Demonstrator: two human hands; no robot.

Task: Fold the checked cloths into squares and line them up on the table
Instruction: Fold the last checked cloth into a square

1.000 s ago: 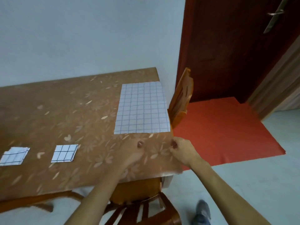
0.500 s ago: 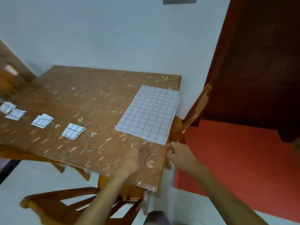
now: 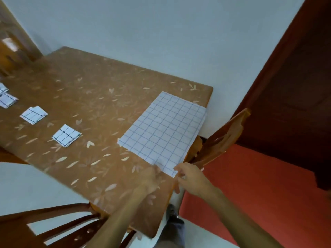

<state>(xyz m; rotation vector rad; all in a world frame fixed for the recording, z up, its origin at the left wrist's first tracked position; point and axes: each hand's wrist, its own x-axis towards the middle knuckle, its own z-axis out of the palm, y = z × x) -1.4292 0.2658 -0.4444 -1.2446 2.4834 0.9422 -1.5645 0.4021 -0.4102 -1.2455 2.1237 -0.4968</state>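
The unfolded checked cloth [image 3: 163, 133] lies flat at the 3 o'clock end of the desk [image 3: 100, 97], its right edge along the desk edge. Three folded squares [image 3: 66, 135], [image 3: 33, 114], [image 3: 7, 100] sit in a row running toward 9 o'clock, well apart from it. The right hand [image 3: 192, 178] is at the cloth's 6 o'clock corner, with its fingers [image 3: 178, 170] touching that corner; whether they are grasping it cannot be told. The left hand [image 3: 149, 178] is just beside it at 7 o'clock and blurred, so its finger state cannot be told. A wooden chair [image 3: 223, 136] stands at 3 o'clock.
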